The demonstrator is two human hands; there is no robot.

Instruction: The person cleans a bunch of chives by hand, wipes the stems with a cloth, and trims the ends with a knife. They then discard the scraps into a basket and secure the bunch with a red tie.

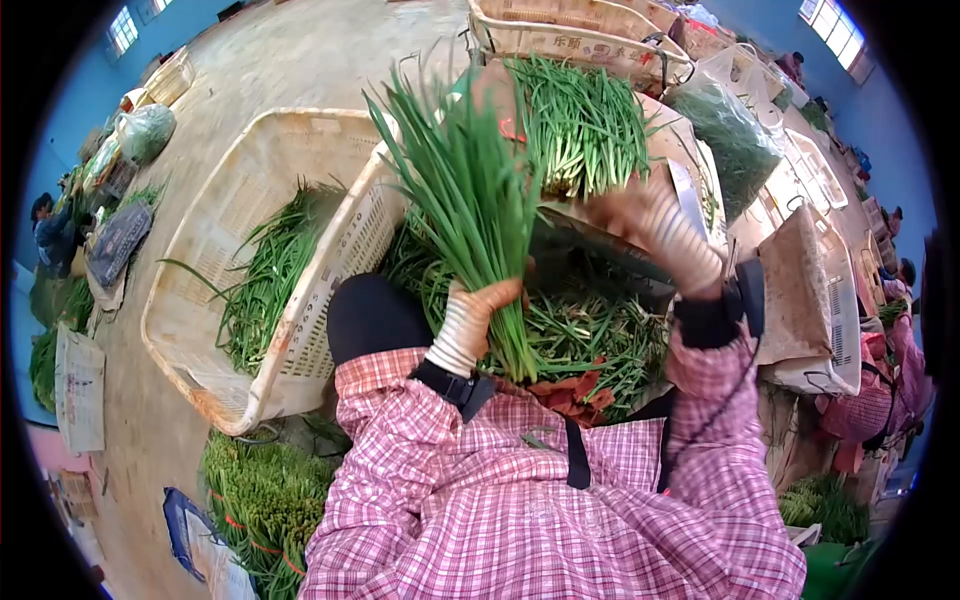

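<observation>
My left hand (pixel 478 318), its wrist and palm wrapped in pale striped bands, is closed around a bunch of garlic chives (pixel 480 215). The bunch stands up over my lap, leafy tips at the top and somewhat blurred. To the right, my right hand (pixel 650 220) is smeared by motion, so its fingers cannot be made out. It is near the pale stem ends of a pile of garlic chives (pixel 585 115) lying in front of me. Loose leaves and trimmings (pixel 600 345) cover the area below both hands.
At the left stands a large off-white plastic crate (pixel 265 125) with loose greens (pixel 265 290) inside. Tied bundles (pixel 265 500) with red bands lie at the lower left. A clear plastic bag of greens (pixel 725 130) and another crate (pixel 845 310) stand at the right. Other people work farther off.
</observation>
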